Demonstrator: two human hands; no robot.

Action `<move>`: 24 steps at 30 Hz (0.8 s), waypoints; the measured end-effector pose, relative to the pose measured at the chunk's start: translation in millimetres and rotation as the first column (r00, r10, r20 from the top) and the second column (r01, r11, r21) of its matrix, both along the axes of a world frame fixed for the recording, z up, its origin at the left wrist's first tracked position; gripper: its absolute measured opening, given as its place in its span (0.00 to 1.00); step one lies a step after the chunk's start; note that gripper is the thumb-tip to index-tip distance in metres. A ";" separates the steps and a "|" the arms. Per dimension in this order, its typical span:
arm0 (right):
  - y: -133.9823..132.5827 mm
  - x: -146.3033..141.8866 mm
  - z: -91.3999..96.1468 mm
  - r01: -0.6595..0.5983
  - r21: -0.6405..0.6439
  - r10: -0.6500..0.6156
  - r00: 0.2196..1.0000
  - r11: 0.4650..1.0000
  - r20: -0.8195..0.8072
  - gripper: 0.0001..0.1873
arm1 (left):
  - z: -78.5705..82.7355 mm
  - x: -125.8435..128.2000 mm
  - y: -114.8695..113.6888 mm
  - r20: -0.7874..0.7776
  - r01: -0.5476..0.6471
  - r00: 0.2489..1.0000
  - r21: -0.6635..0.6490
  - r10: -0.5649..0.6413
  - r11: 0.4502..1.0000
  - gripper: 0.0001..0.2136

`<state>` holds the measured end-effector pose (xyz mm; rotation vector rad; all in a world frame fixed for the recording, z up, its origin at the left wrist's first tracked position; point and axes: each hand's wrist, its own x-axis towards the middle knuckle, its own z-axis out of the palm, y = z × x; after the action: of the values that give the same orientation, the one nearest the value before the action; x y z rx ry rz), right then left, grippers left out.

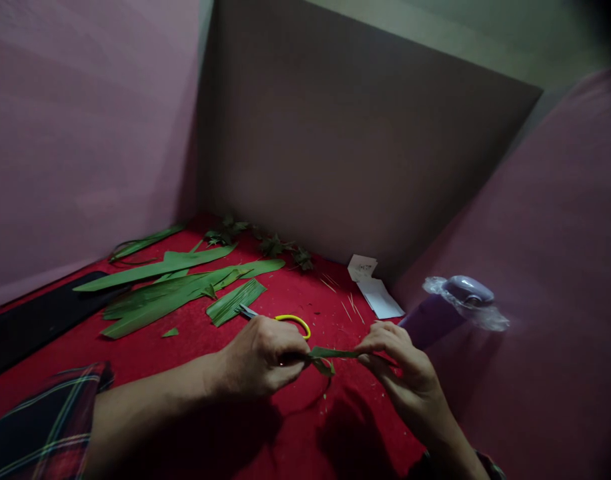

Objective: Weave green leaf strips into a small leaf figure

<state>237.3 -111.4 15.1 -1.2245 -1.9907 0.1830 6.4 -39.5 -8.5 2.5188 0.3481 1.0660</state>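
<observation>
Red cloth (185, 350) lies below — left hand (263, 357) and right hand (405, 360) pinch one leaf (335, 354), maybe to keep it straight; scissors (291, 317) lie just beyond, left.

Leaf strip (335, 353): smooth, matt plant tissue. Long leaves (185, 270): smooth, with a soft sheen; the cut leaf piece (238, 301) is finely ribbed. Scissors (305, 325): metal blades (247, 311), handle of smooth, plastic-like finish. Red covering (295, 293): matt and cloth-like. White sheet (380, 299): matt paper. Purple container (430, 323): smooth, apparently plastic, its top (468, 288) glossy amid crinkled, shiny clear film (490, 318). Plaid sleeve (45, 420): matt cloth. Pink wall (85, 133): matt, its material uncertain.
</observation>
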 end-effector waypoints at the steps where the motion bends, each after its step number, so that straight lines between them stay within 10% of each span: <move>1: -0.2 -0.4 -0.8 0.003 -0.009 -0.004 0.999 1.000 -0.032 0.04 | -0.5 0.0 0.1 -0.006 0.000 1.000 0.006 0.000 1.000 0.06; 9: -4.7 -31.8 -18.1 -0.065 -0.067 0.042 0.954 0.996 -0.297 0.05 | -4.6 0.8 -1.3 -0.056 -0.020 0.998 0.033 0.022 0.999 0.07; 18: -5.9 -50.7 -27.6 0.175 -0.105 -0.203 0.872 0.979 -0.445 0.05 | -0.3 1.1 -2.2 -0.076 -0.004 0.997 0.060 0.008 0.998 0.07; 24: -5.4 -48.6 -27.6 -0.030 -0.039 0.017 0.957 0.999 -0.290 0.05 | -0.7 0.9 -1.2 -0.055 -0.002 0.998 0.029 0.004 1.000 0.07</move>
<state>188.8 -116.8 -12.5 -1.1299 -1.7546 0.3965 7.2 -40.7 -9.3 2.5775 0.3543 1.0113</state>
